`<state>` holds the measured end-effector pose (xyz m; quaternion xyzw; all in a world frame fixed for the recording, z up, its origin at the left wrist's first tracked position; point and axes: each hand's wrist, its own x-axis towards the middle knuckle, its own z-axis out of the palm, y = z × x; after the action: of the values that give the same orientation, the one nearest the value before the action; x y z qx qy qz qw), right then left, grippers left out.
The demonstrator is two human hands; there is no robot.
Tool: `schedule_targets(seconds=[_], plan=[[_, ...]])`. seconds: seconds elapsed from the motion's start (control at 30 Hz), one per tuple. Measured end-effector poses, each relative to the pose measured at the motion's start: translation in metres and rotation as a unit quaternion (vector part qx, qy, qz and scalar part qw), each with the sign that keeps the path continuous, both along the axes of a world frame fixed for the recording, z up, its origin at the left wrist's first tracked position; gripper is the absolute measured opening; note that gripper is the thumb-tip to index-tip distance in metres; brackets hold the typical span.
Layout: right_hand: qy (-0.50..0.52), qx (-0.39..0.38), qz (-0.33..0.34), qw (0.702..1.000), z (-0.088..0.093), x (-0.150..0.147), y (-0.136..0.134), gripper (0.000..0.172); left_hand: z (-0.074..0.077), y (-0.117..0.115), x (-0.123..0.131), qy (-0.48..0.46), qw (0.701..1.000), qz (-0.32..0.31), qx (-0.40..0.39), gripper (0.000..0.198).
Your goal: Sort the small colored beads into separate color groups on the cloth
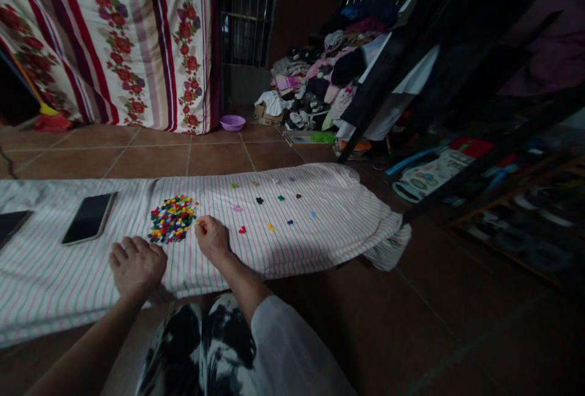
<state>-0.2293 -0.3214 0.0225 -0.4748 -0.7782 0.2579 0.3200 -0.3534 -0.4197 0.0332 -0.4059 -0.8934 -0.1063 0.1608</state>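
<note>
1. A multicoloured pile (172, 219) of small pieces is spread in a loose patch on the counter (320, 247), which is covered by a striped cloth (347, 201); all places below are given from this pile.
2. The right hand (212, 236) is held just beside the pile, at its right edge. Its grip is drawn together at thumb and forefinger, and what appears to be a small yellow piece (197, 222) is pinched at the fingertips.
3. The left hand (139, 263) is rested palm down on the cloth, to the near left of the pile. Its grip is spread slightly, with the back of the hand turned up; nothing is seen to be held.
4. To the right of the pile, small pieces are set out in separate clusters by colour. Nearest are a pink cluster (236, 208) and a red cluster (242, 229); farther right are a yellow cluster (271, 227), a black cluster (259, 200), a dark green cluster (281, 198) and a purple cluster (289, 222). A light blue cluster (313, 214) is placed farthest right.
5. Beyond the pile and to its right, a light green cluster (234, 186) and a white cluster (275, 180) are laid.
6. To the left of the pile, a phone (90, 218) is laid flat, well apart from it.
</note>
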Motion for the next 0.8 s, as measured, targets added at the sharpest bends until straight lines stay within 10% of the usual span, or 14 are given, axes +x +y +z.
schedule_targets(seconds=[0.37,0.8], plan=[[0.064,-0.021,0.014,0.998,0.013,0.056,0.017,0.012,0.004,-0.004,0.001,-0.008,1.000,-0.018,0.021,0.048],[0.171,0.026,-0.145,0.974,-0.006,0.178,0.066,0.018,0.008,-0.003,0.002,-0.046,0.999,-0.004,0.017,0.047]])
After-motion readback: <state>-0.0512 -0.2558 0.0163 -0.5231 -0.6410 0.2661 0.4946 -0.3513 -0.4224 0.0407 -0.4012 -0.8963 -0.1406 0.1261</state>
